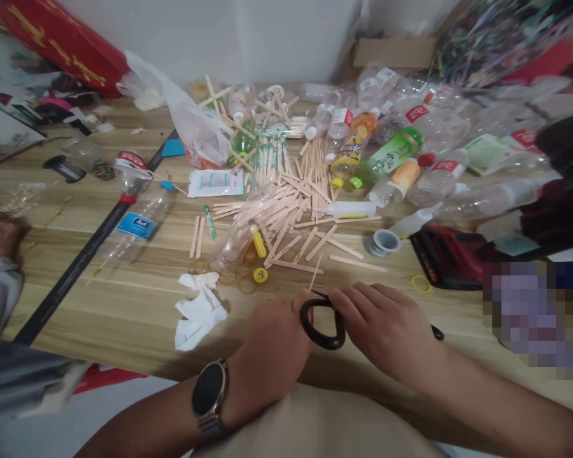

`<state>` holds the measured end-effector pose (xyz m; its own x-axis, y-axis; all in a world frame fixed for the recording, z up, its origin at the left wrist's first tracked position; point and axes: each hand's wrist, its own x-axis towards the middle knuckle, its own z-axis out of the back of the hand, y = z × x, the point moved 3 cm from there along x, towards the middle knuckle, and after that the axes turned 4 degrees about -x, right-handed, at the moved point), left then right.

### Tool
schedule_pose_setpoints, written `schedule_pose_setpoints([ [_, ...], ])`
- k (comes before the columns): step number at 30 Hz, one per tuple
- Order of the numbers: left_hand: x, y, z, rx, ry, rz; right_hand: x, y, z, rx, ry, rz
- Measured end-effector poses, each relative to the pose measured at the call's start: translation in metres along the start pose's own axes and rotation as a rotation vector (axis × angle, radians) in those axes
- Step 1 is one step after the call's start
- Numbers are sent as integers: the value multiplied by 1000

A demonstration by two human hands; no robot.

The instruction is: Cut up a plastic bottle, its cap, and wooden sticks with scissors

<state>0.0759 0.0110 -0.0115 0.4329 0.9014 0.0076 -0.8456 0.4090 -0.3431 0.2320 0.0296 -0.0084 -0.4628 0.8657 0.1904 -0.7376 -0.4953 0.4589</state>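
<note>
My left hand [279, 337], with a watch on the wrist, is closed at the table's front edge. A thin wooden stick [316, 273], like a skewer, rises from its fingertips. My right hand [386, 324] is closed on a pair of black-handled scissors [332, 345]. One handle loop shows between my hands, and a dark tip lies close to the stick's lower end. My fingers hide most of the blades. Just beyond my hands are loose craft sticks [286, 210], a clear bottle without a cap [233, 242] and a yellow cap [260, 275].
Plastic bottles [386, 152] crowd the back right, near a red and black tool [446, 254] and a roll of tape [382, 243]. Crumpled tissue [200, 312] lies left of my hands. A labelled bottle [138, 222] rests by a black strip [76, 273]. Another person's hand [0, 232] is at far left.
</note>
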Motion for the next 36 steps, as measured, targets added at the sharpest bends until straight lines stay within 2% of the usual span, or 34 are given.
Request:
schedule_pose_setpoints([
  [2, 0, 1, -1, 20, 21, 10, 1, 0, -3, 54, 40, -29],
  [6, -2, 1, -1, 169, 83, 9, 5, 0, -10, 327, 310, -173],
  [7, -2, 1, 0, 178, 100, 10, 5, -1, -9, 329, 318, -176],
  [9, -1, 1, 1, 123, 124, 18, 7, -3, -4, 155, 191, -68],
  [11, 0, 2, 1, 51, 129, 24, 6, 0, 2, -110, -7, 139],
  [12, 0, 2, 1, 44, 122, 24, 5, 0, 3, -161, -59, 182],
  [13, 0, 2, 1, 62, 113, 19, 5, 0, 2, -117, -42, 160],
  [14, -1, 3, 1, 100, 102, 9, 5, -1, 0, 9, 33, 66],
  [17, -2, 2, -1, 212, 64, -42, 3, -1, -10, 552, 363, -368],
  [18, -2, 2, -1, 220, 54, -54, 2, 0, -12, 647, 424, -434],
  [19, -3, 2, -1, 215, 51, -58, 2, 0, -11, 639, 413, -433],
  [20, -3, 2, 0, 194, 49, -53, 3, 0, -8, 533, 340, -371],
  [22, -2, 1, 1, 109, 52, -33, 5, 0, 0, 191, 158, -150],
  [24, -2, 1, 2, 66, 59, -17, 5, 0, 3, -33, 37, -23],
  [26, -2, 1, 2, 121, 59, -18, 6, 0, 0, 48, 100, -58],
  [29, -3, 1, 1, 232, 40, -49, 4, 0, -9, 482, 348, -314],
  [30, -3, 1, 0, 237, 34, -54, 4, 1, -11, 570, 387, -360],
  [31, -3, 1, 0, 230, 35, -50, 4, 0, -11, 573, 358, -358],
  [34, -1, 1, -1, 150, 46, -30, 6, -3, -5, 245, 84, -106],
  [36, -1, 1, -1, 151, 46, -15, 5, -4, -4, 138, -3, -39],
])
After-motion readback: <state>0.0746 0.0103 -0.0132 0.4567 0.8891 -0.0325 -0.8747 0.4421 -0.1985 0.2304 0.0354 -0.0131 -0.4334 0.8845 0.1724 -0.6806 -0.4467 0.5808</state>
